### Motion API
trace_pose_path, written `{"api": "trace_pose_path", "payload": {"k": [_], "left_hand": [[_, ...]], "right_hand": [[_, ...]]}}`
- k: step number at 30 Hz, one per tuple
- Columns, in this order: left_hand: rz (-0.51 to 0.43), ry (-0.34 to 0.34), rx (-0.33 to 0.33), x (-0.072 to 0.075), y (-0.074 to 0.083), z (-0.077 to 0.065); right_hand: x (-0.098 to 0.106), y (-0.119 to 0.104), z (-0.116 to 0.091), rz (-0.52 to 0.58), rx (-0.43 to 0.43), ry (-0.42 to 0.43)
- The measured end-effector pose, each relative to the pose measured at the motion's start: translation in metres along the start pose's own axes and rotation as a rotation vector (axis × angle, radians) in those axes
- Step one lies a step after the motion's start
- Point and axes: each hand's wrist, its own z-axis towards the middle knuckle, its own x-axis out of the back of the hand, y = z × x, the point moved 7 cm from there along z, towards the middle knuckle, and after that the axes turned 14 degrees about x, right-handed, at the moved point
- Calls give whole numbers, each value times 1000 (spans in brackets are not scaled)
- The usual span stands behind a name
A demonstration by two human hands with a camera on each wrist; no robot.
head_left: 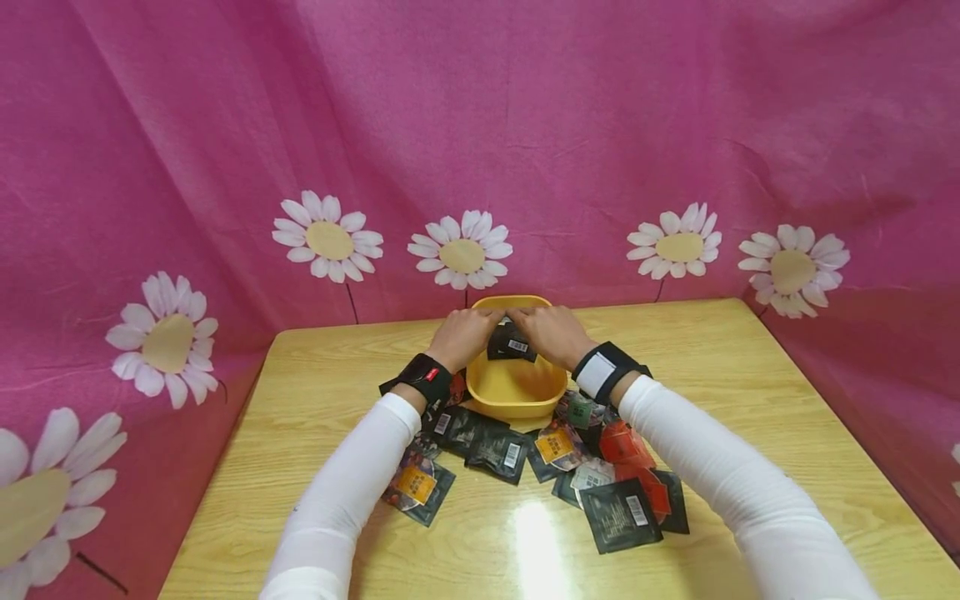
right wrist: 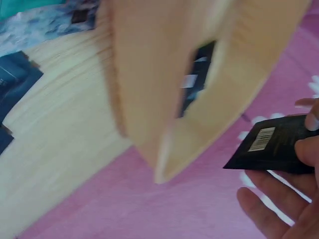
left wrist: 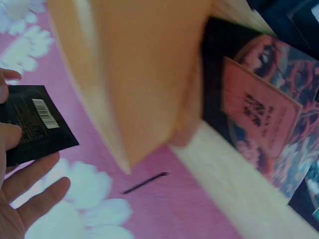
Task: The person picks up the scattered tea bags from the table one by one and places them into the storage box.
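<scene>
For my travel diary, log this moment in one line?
Left hand: pinches black barcoded packet | right hand: pinches another packet | both: at yellow tub

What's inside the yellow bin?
At least one dark packet shows inside the bin. In the head view, the left hand and right hand cover part of its interior, hiding anything beneath.

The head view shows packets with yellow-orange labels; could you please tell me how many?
2: one packet lies beside the left sleeve, another packet in front of the yellow tub, slightly right. More may be hidden beneath others.
</scene>
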Motion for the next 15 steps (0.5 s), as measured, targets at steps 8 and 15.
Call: {"api": "trace_pose_path", "payload": {"k": [8,15], "left_hand": [[-48,-105,63,-36,-11,15],[-16,-206,112,-54,-13,19]], "right_hand": [[-35,15,6,-26,-46,-84],[-58,20,7,-12,-66,-165]]}}
